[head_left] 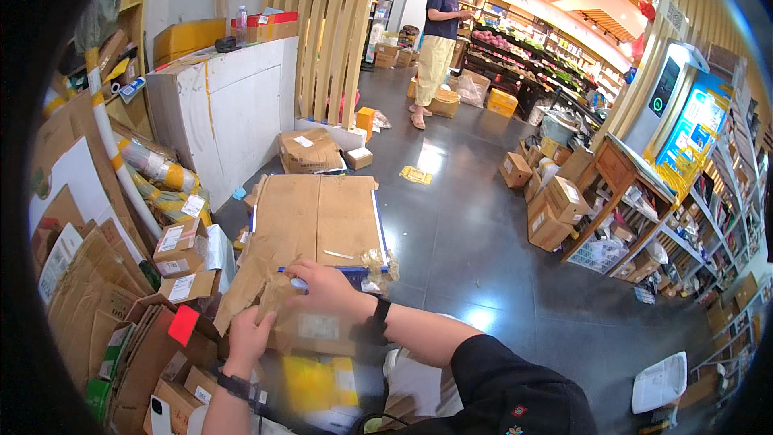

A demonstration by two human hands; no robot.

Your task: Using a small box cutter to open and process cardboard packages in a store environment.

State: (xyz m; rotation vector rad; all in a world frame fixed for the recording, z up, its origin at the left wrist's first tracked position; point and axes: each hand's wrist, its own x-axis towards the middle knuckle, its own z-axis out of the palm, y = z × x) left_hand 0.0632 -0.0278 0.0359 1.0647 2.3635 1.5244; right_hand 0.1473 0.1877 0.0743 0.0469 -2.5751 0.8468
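Note:
An opened cardboard box (pixel 314 330) stands in front of me, its flaps raised and brown tape along them. At its left edge, my left hand (pixel 250 332) is closed on a raised cardboard flap (pixel 241 286). My right hand (pixel 326 288) is bent over the box's far flap, fingers curled. A small bluish-white thing (pixel 299 283) shows at its fingers, too small to name. Behind the hands lies a large flat cardboard carton (pixel 318 213) with blue-and-white edges. A blurred yellow package (pixel 310 383) with a white label is below the box.
Flattened cardboard (pixel 97 282) and labelled parcels (pixel 179 246) crowd my left. A white cabinet (pixel 229 113) stands beyond. A person (pixel 441 40) stands farther off on the dark floor (pixel 467 217). Stacked boxes (pixel 555 213), a wooden table (pixel 620 173) and a white bin (pixel 660 383) are right.

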